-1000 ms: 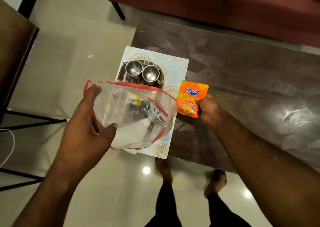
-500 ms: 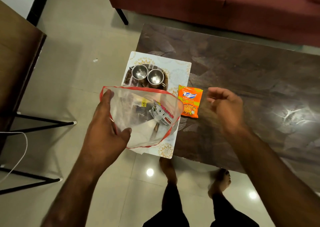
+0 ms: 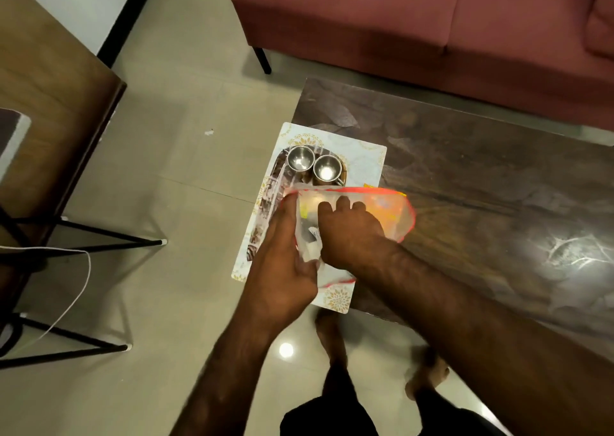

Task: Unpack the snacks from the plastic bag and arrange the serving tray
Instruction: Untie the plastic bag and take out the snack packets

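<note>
A clear plastic bag with a red rim hangs over the near half of the white patterned serving tray. My left hand grips the bag's left edge. My right hand reaches into the bag's mouth, its fingertips hidden inside. A white snack packet shows inside the bag between my hands. The orange snack packet lies on the table right of the tray, seen blurred through the bag. Two steel cups stand side by side at the tray's far end.
The tray sits on the left end of a dark wooden coffee table. A maroon sofa stands behind it. A wooden table with black metal legs and a white cable is at the left. My feet are on the tiled floor.
My right hand let go of the orange packet, leaving it on the table, and moved left into the bag. The bag shifted right over the packet.
</note>
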A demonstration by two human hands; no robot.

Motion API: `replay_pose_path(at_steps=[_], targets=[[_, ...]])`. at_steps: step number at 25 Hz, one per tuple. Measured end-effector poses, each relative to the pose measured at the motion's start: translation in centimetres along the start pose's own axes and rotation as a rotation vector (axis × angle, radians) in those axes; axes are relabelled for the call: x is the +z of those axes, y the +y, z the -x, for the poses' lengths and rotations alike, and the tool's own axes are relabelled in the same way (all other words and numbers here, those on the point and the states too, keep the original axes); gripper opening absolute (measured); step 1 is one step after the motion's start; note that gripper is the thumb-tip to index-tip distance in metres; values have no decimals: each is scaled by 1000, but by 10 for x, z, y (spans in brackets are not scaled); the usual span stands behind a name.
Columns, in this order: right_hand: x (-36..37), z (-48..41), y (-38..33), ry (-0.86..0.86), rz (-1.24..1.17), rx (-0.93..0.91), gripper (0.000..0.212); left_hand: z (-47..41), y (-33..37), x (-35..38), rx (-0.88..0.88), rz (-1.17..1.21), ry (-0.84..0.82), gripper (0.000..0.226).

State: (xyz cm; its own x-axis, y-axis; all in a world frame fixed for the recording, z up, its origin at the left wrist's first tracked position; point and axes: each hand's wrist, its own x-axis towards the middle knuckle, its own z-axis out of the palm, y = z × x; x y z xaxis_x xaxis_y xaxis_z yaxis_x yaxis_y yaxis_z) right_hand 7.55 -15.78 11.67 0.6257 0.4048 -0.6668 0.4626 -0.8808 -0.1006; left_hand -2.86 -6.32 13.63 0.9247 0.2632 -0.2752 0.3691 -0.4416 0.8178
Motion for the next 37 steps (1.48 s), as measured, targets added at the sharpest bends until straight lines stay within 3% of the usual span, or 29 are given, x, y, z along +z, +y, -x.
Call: replay_pose_path(at_steps=[2,8,12,16,20,22,24,28,33,37], targets=[[20,-17,-1,1,131,65,74,1,-3,1,3,-47,4,103],[39,-33,7,25,57,-61,50,0,-18,4,-29,-134,-35,104],[16,1,-5,303,-137,-27,27,2,-23,1,-47,-93,-48,94],[-28,44,10,483,-318,5,35,2,-28,-7,-58,-53,-52,99],[-53,53,28,330,-830,54,22,3,-27,-7,-25,-56,-160,103],[-52,49,31,334,-956,84,15,5,-25,-6,30,2,-258,101],[-50,46,34,341,-1075,116,15,5,-20,-5,68,64,-275,84],[-49,49,42,148,-1523,45,19,0,-19,-3,-8,205,-92,46],[-24,51,55,53,-1538,-147,51,-1,-20,-4,-71,445,-94,37],[-13,51,45,58,-1434,-279,48,1,-18,-2,-35,613,-182,40]])
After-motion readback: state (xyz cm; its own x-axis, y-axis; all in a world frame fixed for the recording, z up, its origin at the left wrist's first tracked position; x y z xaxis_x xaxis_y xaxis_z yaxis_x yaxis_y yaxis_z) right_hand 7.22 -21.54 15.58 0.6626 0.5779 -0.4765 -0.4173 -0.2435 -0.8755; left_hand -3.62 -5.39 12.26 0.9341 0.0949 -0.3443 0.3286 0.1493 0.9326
